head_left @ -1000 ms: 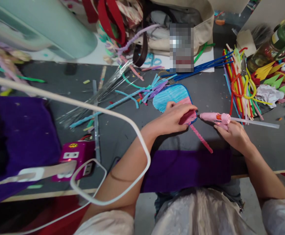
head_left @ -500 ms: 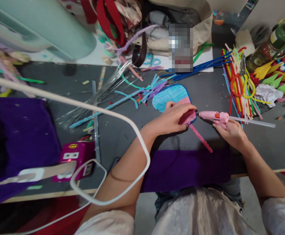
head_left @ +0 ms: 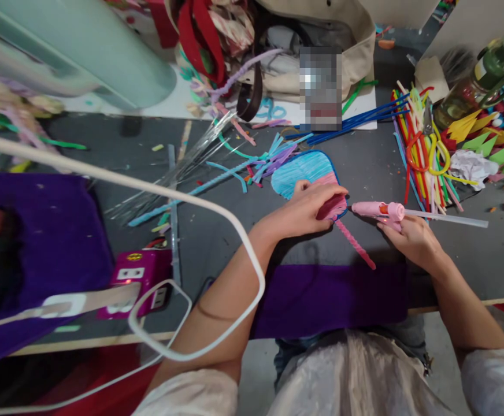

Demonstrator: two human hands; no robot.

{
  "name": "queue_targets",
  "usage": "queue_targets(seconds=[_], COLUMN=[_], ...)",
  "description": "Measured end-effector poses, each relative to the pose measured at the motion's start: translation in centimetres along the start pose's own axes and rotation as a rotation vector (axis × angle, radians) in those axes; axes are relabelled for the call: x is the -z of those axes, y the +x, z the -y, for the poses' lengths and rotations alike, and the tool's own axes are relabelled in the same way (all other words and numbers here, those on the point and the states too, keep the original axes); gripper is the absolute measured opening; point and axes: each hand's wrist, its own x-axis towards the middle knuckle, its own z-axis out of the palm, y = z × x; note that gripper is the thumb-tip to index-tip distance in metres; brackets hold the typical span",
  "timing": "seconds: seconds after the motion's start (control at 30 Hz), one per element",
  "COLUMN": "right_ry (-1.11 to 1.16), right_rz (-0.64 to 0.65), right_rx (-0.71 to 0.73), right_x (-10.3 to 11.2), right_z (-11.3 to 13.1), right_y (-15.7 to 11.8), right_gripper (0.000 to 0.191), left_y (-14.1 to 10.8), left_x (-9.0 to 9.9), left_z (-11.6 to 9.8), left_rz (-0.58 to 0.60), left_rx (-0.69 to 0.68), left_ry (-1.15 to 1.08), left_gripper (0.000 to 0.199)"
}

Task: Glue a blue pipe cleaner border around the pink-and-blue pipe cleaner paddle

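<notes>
Hands [head_left: 309, 212] on blue-and-pink panel [head_left: 306, 172] — pink glue gun [head_left: 377, 209] alongside, grey table [head_left: 226, 242]

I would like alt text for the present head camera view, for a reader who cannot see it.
A left hand holds a blue-and-pink fuzzy piece on a dark table, while the right hand points a pink glue gun at its edge. Around them are colourful pipe cleaners, a green bottle and a magenta socket box.

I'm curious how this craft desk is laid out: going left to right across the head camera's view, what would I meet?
Magenta power socket block, the person's left hand, pink glue gun, crumpled white wad.
</notes>
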Motion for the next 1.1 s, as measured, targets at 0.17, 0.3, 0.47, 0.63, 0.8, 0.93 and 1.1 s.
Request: queue_targets(seconds=[0.17, 0.3, 0.47, 0.63, 0.8, 0.93, 1.1], right_ry=[0.001, -0.002, -0.006, 0.008, 0.018, 0.048, 0.066], right_rz=[0.028, 0.047, 0.048, 0.068, 0.084, 0.085, 0.081], right_rx=[0.020, 0.026, 0.011, 0.010, 0.019, 0.029, 0.029], right_x=[0.3, 0.4, 0.3, 0.1, -0.1, -0.4, -0.7], right_z=[0.0, 0.1, 0.0, -0.1, 0.2, 0.4, 0.4], right_y=[-0.2, -0.2, -0.2, -0.3, -0.2, -0.1, -0.1], right_gripper=[0.029, 0.028, 0.026, 0.026, 0.027, 0.027, 0.027], left_y=[0.0, 0.0, 0.0, 0.0, 0.0, 0.0, 0.1], left_x=[0.0, 0.0, 0.0, 0.0, 0.1, 0.0, 0.0], left_z=[0.0, -0.1, -0.1, -0.2, -0.3, -0.2, -0.2], left_rz=[0.000, -0.006, -0.014, -0.009, -0.009, -0.015, -0.009], left_rx=[0.004, 0.004, 0.002, 0.012, 0.012, 0.006, 0.008], left_ry=[0.000, 0.002, 0.004, 0.017, 0.005, 0.004, 0.005], left_gripper=[0.063, 0.062, 0.061, 0.061, 0.062, 0.062, 0.062])
